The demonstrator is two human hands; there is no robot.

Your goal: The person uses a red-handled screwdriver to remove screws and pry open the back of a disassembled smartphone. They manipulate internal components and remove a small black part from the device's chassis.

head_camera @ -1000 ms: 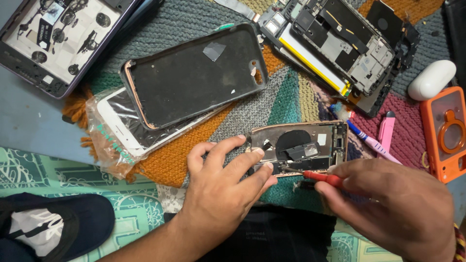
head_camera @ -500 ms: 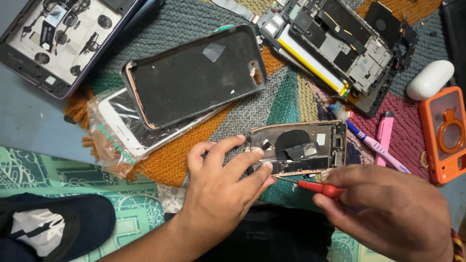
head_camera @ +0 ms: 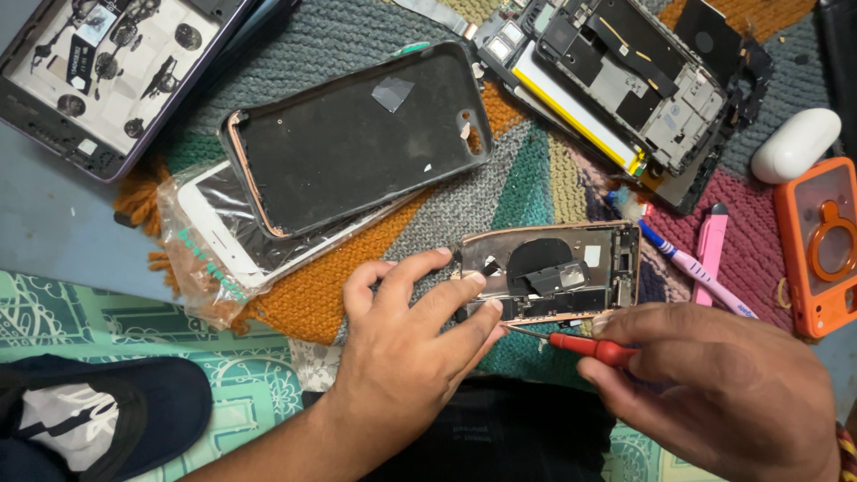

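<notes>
While the right hand (head_camera: 714,393) pinches a red-handled screwdriver (head_camera: 585,346) between thumb and fingers, its thin metal tip points at the lower edge of an opened phone body (head_camera: 549,272), close to the bottom left corner. The left hand (head_camera: 406,344) holds no tool; its fingers lie spread on the left end of that phone body, pressing it down on the woven mat (head_camera: 500,192) of many colours.

Judging by what shows, the work is well underway: the phone body lies open with no screen on it, and a black round part and small boards sit bare inside. Those parts are still in place, so the stripping or refitting looks unfinished.

Just above the left hand lies a dark phone case (head_camera: 357,134), hollow side up, resting on a white phone in a clear bag (head_camera: 210,245). Further up right is another stripped phone with a yellow strip (head_camera: 616,80). To the right lie a pink pen (head_camera: 711,250), an orange case (head_camera: 821,245) and a white earbud box (head_camera: 794,143).
</notes>
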